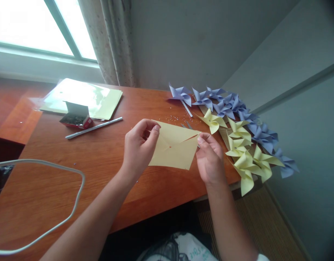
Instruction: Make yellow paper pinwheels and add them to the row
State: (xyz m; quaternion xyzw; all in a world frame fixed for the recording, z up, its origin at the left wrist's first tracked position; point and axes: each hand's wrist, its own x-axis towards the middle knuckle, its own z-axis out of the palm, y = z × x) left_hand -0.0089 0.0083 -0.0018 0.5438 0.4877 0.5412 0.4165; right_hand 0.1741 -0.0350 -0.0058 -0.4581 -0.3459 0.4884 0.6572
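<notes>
Between my two hands a square sheet of yellow paper (pixel 174 154) is held up over the table. It has a small hole near its middle and a slit running in from its upper right corner. My left hand (pixel 141 145) pinches the sheet's left edge between thumb and fingers. At the upper right corner, by the slit, my right hand (pixel 210 156) grips the paper with its fingertips. Just behind the right hand's fingers a small dark bit shows, too hidden to name. Grey slim pieces (pixel 187 125) lie on the table behind the sheet, partly covered.
Yellow pinwheels (pixel 244 168) and purple pinwheels (pixel 224 108) crowd the table's right side. A small open box (pixel 77 117), a pale stick (pixel 94 127) and a stack of paper in clear plastic (pixel 82 94) are at the left. A white cable (pixel 81 188) loops across the front left.
</notes>
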